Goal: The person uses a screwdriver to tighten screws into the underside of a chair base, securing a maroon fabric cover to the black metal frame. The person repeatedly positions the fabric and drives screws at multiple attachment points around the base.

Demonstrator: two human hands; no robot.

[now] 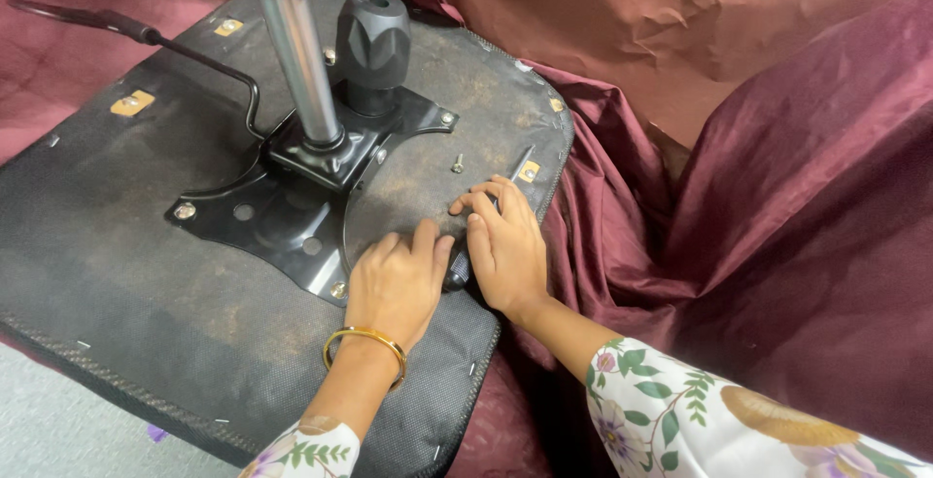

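While the upturned chair seat [146, 274] lies bottom-up across the maroon cloth [777, 225], I judge the work on its underside only partly done. Its black mounting plate [282, 216] sits flat against the seat with the chrome gas column [301, 70] and a black knob [372, 41] standing up from it, and the thin lever [146, 36] runs off toward the far corner. I can see bolt heads at some corners of the plate, yet several of its holes look bare. One loose screw [457, 162] stands on the seat just past my fingers. My left hand [394, 284] lies fingers curled over a small dark part [457, 269]; my right hand [505, 245] presses beside it, touching. Whether either truly grips that part, I cannot tell.
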